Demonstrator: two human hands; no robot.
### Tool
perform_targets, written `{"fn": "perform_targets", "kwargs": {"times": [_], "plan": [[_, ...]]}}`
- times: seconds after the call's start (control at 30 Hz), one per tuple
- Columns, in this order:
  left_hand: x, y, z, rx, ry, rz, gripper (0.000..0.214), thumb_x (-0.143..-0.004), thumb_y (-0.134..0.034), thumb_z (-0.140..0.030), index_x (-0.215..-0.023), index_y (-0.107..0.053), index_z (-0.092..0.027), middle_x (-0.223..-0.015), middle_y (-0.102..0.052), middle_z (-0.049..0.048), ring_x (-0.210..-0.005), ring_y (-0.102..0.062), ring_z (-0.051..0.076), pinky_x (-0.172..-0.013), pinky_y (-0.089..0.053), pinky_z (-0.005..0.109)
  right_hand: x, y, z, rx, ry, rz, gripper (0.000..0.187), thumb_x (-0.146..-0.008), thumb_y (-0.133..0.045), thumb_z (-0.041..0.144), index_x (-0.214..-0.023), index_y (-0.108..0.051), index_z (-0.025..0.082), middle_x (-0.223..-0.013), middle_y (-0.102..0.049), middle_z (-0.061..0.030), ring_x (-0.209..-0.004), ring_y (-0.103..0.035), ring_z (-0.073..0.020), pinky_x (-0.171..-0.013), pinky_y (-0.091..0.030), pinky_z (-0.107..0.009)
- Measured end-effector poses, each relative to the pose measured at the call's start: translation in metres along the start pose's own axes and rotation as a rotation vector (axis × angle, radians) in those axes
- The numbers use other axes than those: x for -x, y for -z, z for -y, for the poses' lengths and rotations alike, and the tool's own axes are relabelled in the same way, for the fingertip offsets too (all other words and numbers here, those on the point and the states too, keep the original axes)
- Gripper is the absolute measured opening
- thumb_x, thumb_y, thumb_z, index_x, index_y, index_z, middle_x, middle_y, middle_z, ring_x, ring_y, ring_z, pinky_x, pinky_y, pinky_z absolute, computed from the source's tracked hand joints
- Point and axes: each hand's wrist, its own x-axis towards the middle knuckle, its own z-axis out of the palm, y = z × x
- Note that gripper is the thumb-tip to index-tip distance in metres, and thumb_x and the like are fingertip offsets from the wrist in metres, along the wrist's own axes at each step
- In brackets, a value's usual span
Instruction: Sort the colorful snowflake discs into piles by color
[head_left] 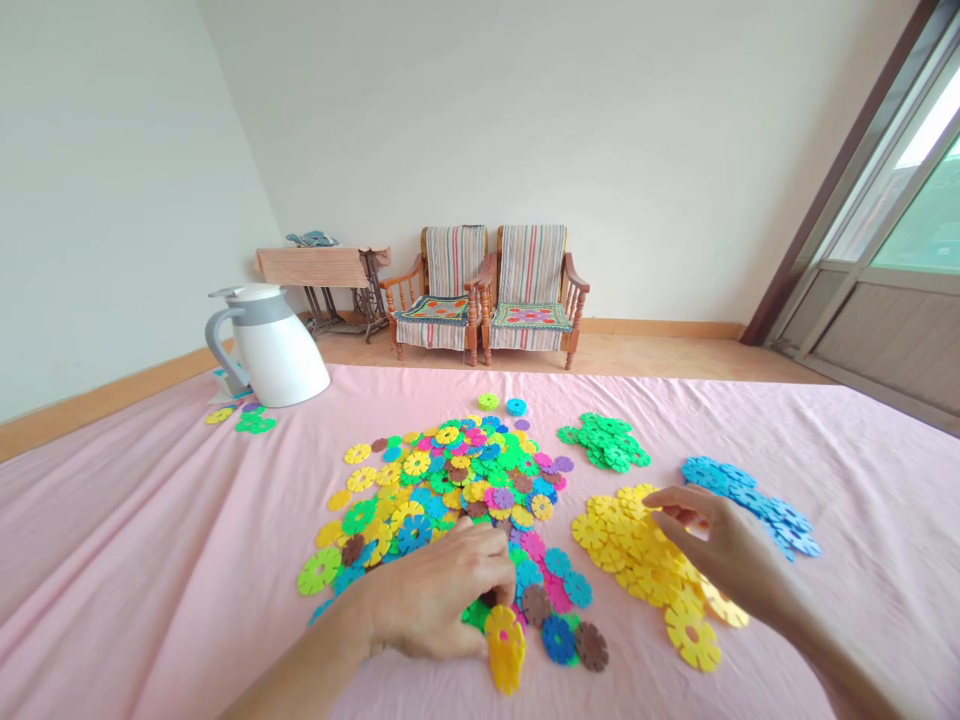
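Yellow discs point(507, 660) in left hand point(454, 580), jug point(283, 352) beyond

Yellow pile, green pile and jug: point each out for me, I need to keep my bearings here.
Yellow pile point(636, 548): head view, on the overlapping discs near its middle.
Green pile point(609, 442): head view, on the discs at its middle.
Jug point(282, 347): head view, on its white body.

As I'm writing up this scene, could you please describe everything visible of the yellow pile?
The yellow pile is a heap of flat, overlapping discs with notched edges and central holes, seemingly plastic. It lies on the pink cloth, between the mixed heap and blue pile; the right hand is at its edge, contact unclear.
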Motion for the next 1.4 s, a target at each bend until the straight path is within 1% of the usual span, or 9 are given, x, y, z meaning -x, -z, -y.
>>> {"fn": "perform_targets", "kwargs": {"times": [0.17,0.27,0.43,0.6,0.73,0.83,0.93,1.1,1.4], "plan": [[0.001,0.003,0.007,0.155,0.048,-0.046,0.012,-0.072,-0.063,-0.010,-0.072,-0.057,-0.020,-0.079,-0.059,-0.0020,-0.078,-0.055,0.014,-0.071,-0.039,0.026,-0.001,-0.007,0.008,-0.037,0.022,-0.127,0.029,-0.083,-0.048,0.041,-0.093,-0.066,0.021,-0.085,-0.069,-0.0054,-0.078,-0.065,-0.0211,-0.074,-0.051,-0.038],[0.000,0.006,0.010,0.246,0.148,-0.195,0.007,-0.075,-0.060,-0.013,-0.073,-0.058,-0.020,-0.076,-0.060,-0.0023,-0.072,-0.055,0.013,-0.065,-0.039,0.024,0.004,-0.014,0.030,-0.083,0.070,-0.142,0.027,-0.086,-0.048,0.039,-0.094,-0.066,0.021,-0.084,-0.068,-0.0047,-0.075,-0.064,-0.0193,-0.072,-0.051,-0.036],[-0.007,0.001,0.004,0.337,0.231,-0.401,0.006,-0.080,-0.059,-0.019,-0.074,-0.058,-0.018,-0.075,-0.060,-0.0014,-0.068,-0.053,0.011,-0.065,-0.041,0.024,0.021,-0.030,0.080,-0.257,0.211,0.060,0.020,-0.089,-0.049,0.037,-0.094,-0.064,0.024,-0.087,-0.066,-0.0017,-0.078,-0.061,-0.0160,-0.072,-0.049,-0.031],[-0.013,-0.011,-0.003,0.319,0.170,-0.374,0.008,-0.082,-0.061,-0.025,-0.078,-0.060,-0.018,-0.074,-0.059,-0.0018,-0.067,-0.052,0.011,-0.062,-0.041,0.022,0.035,-0.044,0.107,-0.387,0.262,0.234,0.015,-0.089,-0.052,0.033,-0.083,-0.059,0.022,-0.079,-0.064,0.0009,-0.072,-0.058,-0.0132,-0.067,-0.048,-0.027],[-0.012,-0.013,-0.003,0.197,0.049,-0.340,0.018,-0.081,-0.066,-0.029,-0.096,-0.063,-0.021,-0.093,-0.064,0.0024,-0.088,-0.055,0.017,-0.080,-0.042,0.030,0.031,-0.035,0.093,-0.357,0.204,0.137,0.019,-0.090,-0.046,0.031,-0.079,-0.057,0.021,-0.072,-0.062,0.0002,-0.067,-0.057,-0.0139,-0.062,-0.046,-0.026],[-0.011,-0.014,0.000,0.065,-0.044,-0.298,0.030,-0.080,-0.067,-0.036,-0.108,-0.064,-0.027,-0.116,-0.062,0.0054,-0.109,-0.049,0.025,-0.097,-0.034,0.041,0.020,-0.017,0.066,-0.273,0.129,0.014,0.019,-0.088,-0.044,0.032,-0.083,-0.059,0.021,-0.076,-0.065,-0.0015,-0.071,-0.060,-0.0165,-0.064,-0.047,-0.029],[-0.012,-0.017,0.002,0.002,-0.095,-0.244,0.042,-0.078,-0.069,-0.041,-0.118,-0.060,-0.032,-0.131,-0.055,0.0047,-0.123,-0.040,0.029,-0.104,-0.025,0.048,0.010,-0.003,0.036,-0.123,0.105,0.020,0.019,-0.083,-0.045,0.030,-0.078,-0.061,0.022,-0.069,-0.065,-0.0004,-0.066,-0.061,-0.0171,-0.062,-0.047,-0.030],[-0.012,-0.016,0.007,-0.008,-0.059,-0.282,0.026,-0.081,-0.066,-0.038,-0.105,-0.065,-0.026,-0.120,-0.062,0.0051,-0.115,-0.048,0.026,-0.103,-0.027,0.046,0.003,-0.001,0.012,0.021,0.086,-0.107,0.022,-0.079,-0.049,0.036,-0.076,-0.066,0.023,-0.074,-0.068,-0.0019,-0.068,-0.064,-0.0190,-0.067,-0.050,-0.033],[0.001,0.005,0.028,-0.261,0.288,-0.490,0.010,-0.079,-0.062,-0.022,-0.068,-0.061,-0.020,-0.077,-0.061,0.0013,-0.083,-0.053,0.021,-0.091,-0.034,0.043,0.011,-0.020,0.031,0.116,0.215,-0.236,0.024,-0.087,-0.046,0.034,-0.087,-0.067,0.023,-0.090,-0.067,-0.0038,-0.084,-0.063,-0.0200,-0.075,-0.048,-0.033]]}}
